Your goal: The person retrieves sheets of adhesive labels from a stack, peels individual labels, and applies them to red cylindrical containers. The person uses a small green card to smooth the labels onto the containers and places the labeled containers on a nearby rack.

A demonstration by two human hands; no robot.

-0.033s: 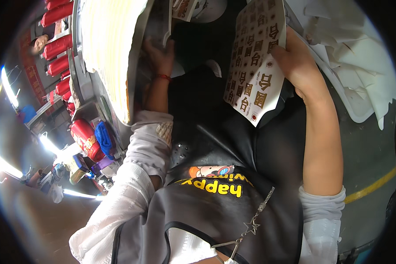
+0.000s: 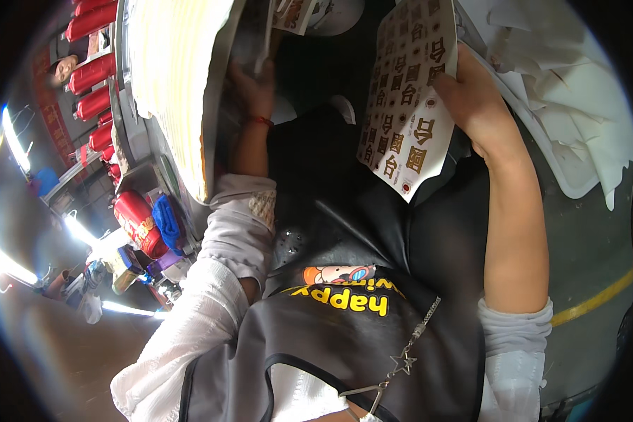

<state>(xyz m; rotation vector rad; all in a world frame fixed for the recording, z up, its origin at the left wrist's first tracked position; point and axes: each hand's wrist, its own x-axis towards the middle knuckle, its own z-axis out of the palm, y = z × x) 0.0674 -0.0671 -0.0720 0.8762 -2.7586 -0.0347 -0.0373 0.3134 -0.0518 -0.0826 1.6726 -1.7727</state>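
My right hand (image 2: 468,98) grips the right edge of a white sheet printed with brown characters (image 2: 408,105), thumb on the printed face. The sheet hangs tilted over my lap, its lower corner pointing down. In shadow, my left hand (image 2: 257,91) reaches up beside the table edge, a red cord round its wrist. Its thumb and fingers are apart, next to a dim greyish panel or sheet (image 2: 253,35). Whether they touch it is hard to see. Left of that hand, the table bears a bright, overexposed pale surface (image 2: 179,84).
A white tray (image 2: 577,184) with a heap of loose white sheets (image 2: 563,91) stands at the right. Another printed piece (image 2: 293,15) and a white round object (image 2: 337,15) are at the top. Red cylinders (image 2: 91,74) line the far left, near another person (image 2: 65,69).
The greyish panel or sheet by my left hand has shifted a little, and its curled lower edge no longer shows. My right hand and the printed sheet stay in place.
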